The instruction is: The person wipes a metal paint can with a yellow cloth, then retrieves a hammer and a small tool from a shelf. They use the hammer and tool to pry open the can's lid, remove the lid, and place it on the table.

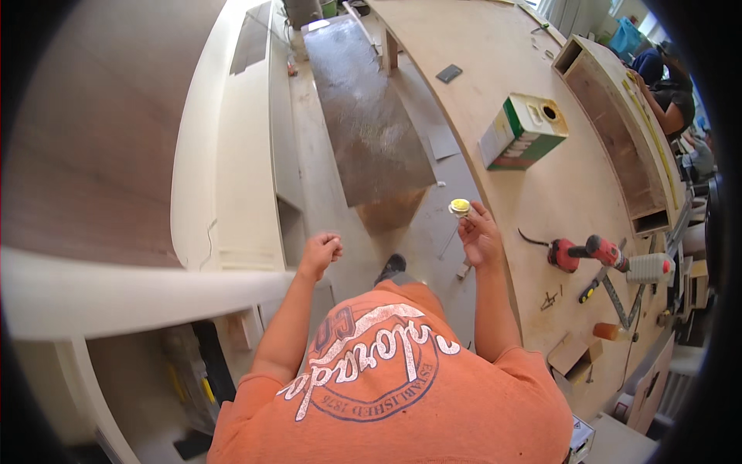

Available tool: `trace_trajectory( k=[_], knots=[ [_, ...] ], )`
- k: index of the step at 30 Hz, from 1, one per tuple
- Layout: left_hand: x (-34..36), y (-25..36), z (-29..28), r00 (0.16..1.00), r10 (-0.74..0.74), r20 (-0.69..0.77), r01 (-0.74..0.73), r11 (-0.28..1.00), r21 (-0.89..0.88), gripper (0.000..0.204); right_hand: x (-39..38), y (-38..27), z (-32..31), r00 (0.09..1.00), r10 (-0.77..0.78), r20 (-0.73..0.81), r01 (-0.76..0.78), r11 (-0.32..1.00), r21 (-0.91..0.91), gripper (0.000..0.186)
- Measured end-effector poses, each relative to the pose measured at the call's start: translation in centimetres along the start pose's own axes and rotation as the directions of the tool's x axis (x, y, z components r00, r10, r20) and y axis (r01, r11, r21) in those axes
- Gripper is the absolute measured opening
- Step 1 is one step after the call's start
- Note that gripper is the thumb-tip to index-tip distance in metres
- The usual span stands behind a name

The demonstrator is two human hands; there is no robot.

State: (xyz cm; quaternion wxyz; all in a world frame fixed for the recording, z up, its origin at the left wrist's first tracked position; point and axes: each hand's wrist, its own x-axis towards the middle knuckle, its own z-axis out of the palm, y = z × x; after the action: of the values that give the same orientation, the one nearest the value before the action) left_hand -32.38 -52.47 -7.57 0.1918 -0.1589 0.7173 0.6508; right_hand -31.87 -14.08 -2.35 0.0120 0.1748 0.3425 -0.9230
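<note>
In my right hand (pixel 481 236), raised beside the edge of the wooden workbench (pixel 506 224), is a small round white piece with a yellow face (pixel 460 206). Thumb and fingers grip it from the right side; its exact kind does not show. My left hand (pixel 321 254) is held up in front of me, its fingers curled closed. Whether anything small sits inside those fingers cannot be made out. Nearest to the left hand is the pale cabinet (pixel 246 155) on my left.
On the bench stand a green and white metal can (pixel 527 133), a dark phone-like slab (pixel 448 73), a red cordless drill (pixel 568 254) and a long wooden box (pixel 618 139). A dark brown panel (pixel 367 116) lies ahead. Another person (pixel 671 97) leans at the far right.
</note>
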Motion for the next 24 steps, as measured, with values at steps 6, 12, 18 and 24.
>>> trace_trajectory(
  k=[6, 12, 18, 24],
  knots=[
    [7.1, 4.4, -1.9, 0.997, -0.024, -0.072, 0.028, 0.998, 0.062, 0.025, 6.0, 0.1, 7.3, 1.000, -0.019, -0.025, 0.015, 0.989, -0.150, 0.037],
    [8.6, 14.8, 7.0, 0.838, 0.093, 0.538, -0.133, 0.990, 0.036, 0.026, 5.6, 0.1, 8.0, 0.997, -0.043, -0.061, 0.042, 0.999, -0.015, 0.041],
    [7.9, 15.4, 15.9, 0.586, 0.025, 0.810, 0.102, 0.989, -0.104, 0.024, 0.3, 2.3, 8.3, 0.904, -0.200, -0.378, 0.261, 0.959, 0.116, 0.039],
    [4.1, 13.0, 21.4, 0.405, -0.047, 0.913, 0.248, 0.967, -0.060, 0.020, -5.5, 2.8, 7.6, 0.684, -0.367, -0.630, 0.516, 0.855, 0.061, 0.045]
  ],
)
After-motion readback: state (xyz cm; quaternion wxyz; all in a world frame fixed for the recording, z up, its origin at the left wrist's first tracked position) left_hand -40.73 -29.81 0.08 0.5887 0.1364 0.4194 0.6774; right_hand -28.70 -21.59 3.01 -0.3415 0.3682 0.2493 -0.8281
